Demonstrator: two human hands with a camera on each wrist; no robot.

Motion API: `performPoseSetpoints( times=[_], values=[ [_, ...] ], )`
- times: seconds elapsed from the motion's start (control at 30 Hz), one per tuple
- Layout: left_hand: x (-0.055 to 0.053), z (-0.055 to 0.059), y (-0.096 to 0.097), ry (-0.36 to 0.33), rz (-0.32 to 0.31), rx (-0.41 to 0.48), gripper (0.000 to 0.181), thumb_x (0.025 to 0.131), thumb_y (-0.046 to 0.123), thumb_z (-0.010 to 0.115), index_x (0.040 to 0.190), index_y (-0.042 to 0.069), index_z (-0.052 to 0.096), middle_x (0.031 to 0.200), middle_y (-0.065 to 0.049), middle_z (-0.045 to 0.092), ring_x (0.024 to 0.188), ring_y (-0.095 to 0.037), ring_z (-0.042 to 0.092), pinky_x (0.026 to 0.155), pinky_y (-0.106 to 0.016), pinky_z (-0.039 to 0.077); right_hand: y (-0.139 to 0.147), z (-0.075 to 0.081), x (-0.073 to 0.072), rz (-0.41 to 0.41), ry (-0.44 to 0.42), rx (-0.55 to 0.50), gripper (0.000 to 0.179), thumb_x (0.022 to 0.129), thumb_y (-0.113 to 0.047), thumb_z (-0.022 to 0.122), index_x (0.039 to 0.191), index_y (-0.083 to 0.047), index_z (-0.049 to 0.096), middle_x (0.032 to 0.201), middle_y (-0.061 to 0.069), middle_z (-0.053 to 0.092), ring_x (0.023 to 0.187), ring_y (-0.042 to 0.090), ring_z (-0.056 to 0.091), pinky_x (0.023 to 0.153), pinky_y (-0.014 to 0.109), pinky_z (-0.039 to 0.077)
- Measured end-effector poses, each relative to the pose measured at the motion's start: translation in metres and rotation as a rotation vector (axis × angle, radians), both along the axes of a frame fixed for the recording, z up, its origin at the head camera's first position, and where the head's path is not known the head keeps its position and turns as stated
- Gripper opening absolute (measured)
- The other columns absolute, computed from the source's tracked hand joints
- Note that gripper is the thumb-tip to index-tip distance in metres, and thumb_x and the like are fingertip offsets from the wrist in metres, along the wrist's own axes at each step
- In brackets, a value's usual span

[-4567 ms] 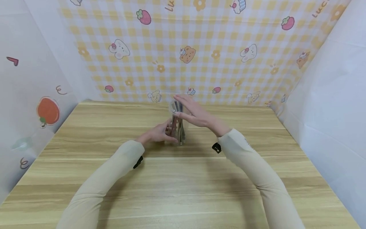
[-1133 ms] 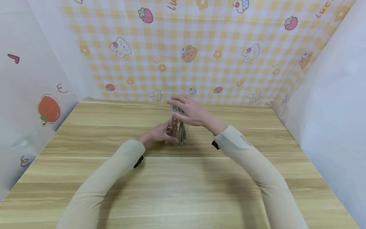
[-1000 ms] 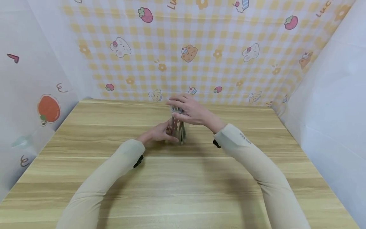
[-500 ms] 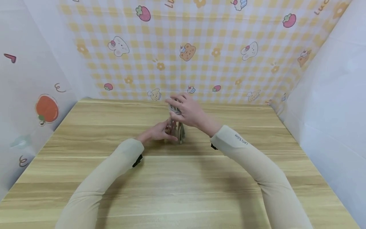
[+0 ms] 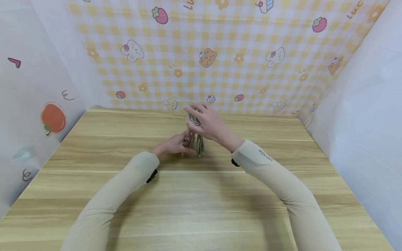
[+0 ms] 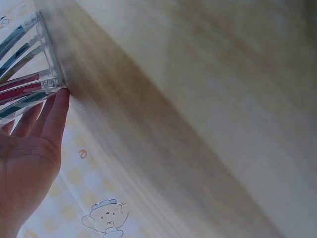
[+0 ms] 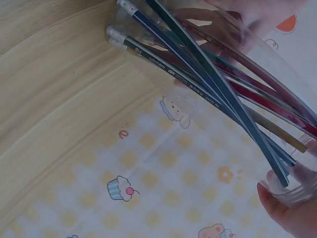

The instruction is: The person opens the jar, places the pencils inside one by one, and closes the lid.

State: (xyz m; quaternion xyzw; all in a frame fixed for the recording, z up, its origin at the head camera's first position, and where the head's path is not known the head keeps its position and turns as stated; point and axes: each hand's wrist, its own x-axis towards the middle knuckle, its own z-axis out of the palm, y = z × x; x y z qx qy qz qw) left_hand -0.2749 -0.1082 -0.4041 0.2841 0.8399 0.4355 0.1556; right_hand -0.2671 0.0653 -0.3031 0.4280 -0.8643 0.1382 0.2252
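Several dark, green and red pencils (image 7: pixel 213 89) stand inside a clear jar (image 5: pixel 192 148), upright at the back middle of the table. My left hand (image 5: pixel 176 144) holds the jar low from the left; the left wrist view shows its fingers (image 6: pixel 56 116) against the jar's base. From above and the right, my right hand (image 5: pixel 208 122) grips round the top of the jar. In the right wrist view its fingertips (image 7: pixel 272 201) lie at the clear round rim (image 7: pixel 297 193). Whether that ring is a separate lid, I cannot tell.
The wood-grain table (image 5: pixel 194 205) reaches back to a yellow checked cloth wall (image 5: pixel 176 45). White sheets close off the left side (image 5: pixel 22 87) and the right side (image 5: pixel 367 97). A black strap (image 5: pixel 152 176) shows under the left cuff.
My right hand's fingers, straighter and more spread at first, have curled over the jar's top, and its wrist has turned slightly. My left hand and the jar stay about where they were.
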Motion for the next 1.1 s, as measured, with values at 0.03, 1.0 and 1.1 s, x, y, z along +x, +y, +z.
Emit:
performPoseSetpoints(
  times=[0.03,1.0,1.1],
  values=[
    [0.003,0.004,0.0,-0.003,0.0,-0.005,0.096,0.074,0.024,0.073,0.142,0.02,0.005,0.13,-0.017,0.039,0.114,-0.029,0.04,0.093,-0.041,0.034,0.001,0.0,0.0,0.007,-0.018,0.005,0.043,0.088,-0.033,0.046,0.125,-0.011,0.051,0.124,0.013,0.047,0.11,0.03,0.042,0.089,0.041,0.036],
    [-0.001,-0.001,0.002,0.002,0.018,0.007,0.088,0.07,0.027,0.075,0.138,0.015,0.021,0.123,-0.014,0.046,0.111,-0.026,0.043,0.093,-0.038,0.035,0.009,0.008,-0.013,0.15,-0.072,0.008,0.041,0.087,-0.031,0.053,0.12,-0.006,0.054,0.119,0.013,0.051,0.113,0.024,0.041,0.096,0.033,0.03],
    [-0.001,-0.001,0.001,0.004,0.014,0.006,0.089,0.07,0.028,0.075,0.139,0.015,0.019,0.124,-0.015,0.045,0.111,-0.026,0.043,0.092,-0.038,0.036,0.008,0.006,-0.013,0.176,-0.08,-0.03,0.043,0.084,-0.031,0.058,0.118,-0.004,0.055,0.118,0.013,0.051,0.111,0.024,0.042,0.095,0.032,0.031]
  ],
)
